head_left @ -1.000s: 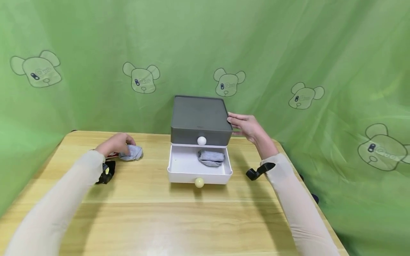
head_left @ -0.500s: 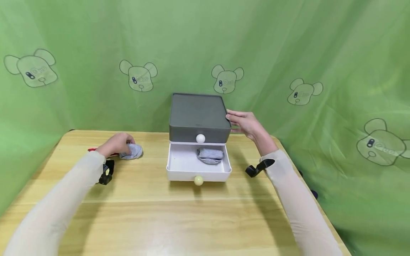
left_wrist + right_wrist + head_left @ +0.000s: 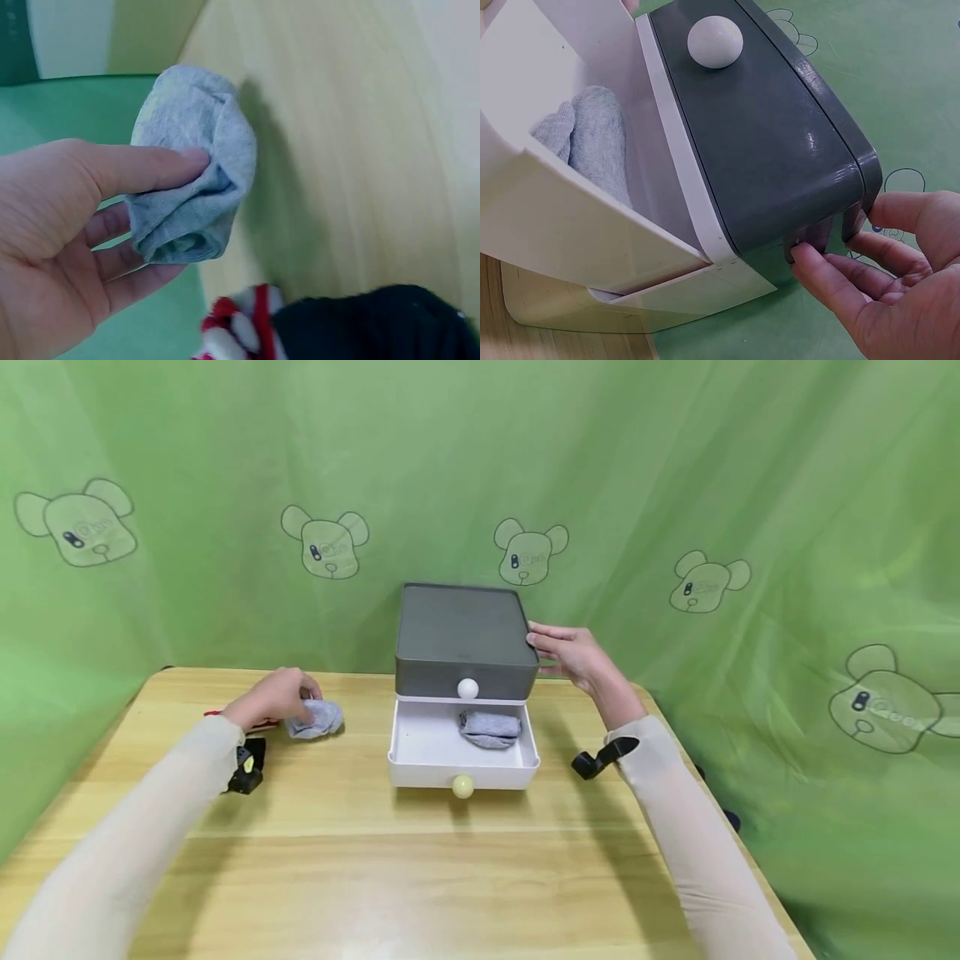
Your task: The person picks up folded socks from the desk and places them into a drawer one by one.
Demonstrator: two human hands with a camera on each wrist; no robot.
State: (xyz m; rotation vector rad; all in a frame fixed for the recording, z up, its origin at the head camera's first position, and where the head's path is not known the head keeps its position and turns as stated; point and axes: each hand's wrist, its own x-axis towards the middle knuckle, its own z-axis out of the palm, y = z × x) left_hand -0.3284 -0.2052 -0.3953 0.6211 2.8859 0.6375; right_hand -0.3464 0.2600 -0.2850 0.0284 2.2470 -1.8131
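My left hand [image 3: 276, 697] pinches a rolled light-grey sock [image 3: 191, 120] between thumb and fingers, at the left of the table. In the left wrist view, the sock's shadow falls on the wood beside it. My right hand [image 3: 576, 657] grips the right side of a dark grey and white drawer box [image 3: 465, 628], fingertips at the edge of its upper part. The white lower drawer [image 3: 427, 773] is pulled out, and a second rolled grey sock [image 3: 491, 727] lies inside it at the back right.
Red-and-white striped fabric [image 3: 240, 322] and a black fabric piece [image 3: 367, 326] lie near the left hand. The upper drawer has a white knob [image 3: 468, 688], the lower one a yellow knob [image 3: 462, 787]. A green curtain [image 3: 450, 460] hangs behind the wooden table [image 3: 450, 877].
My left hand has shifted slightly to the right with the grey sock, which shows more beyond the fingers. The right hand keeps its place at the drawer box.
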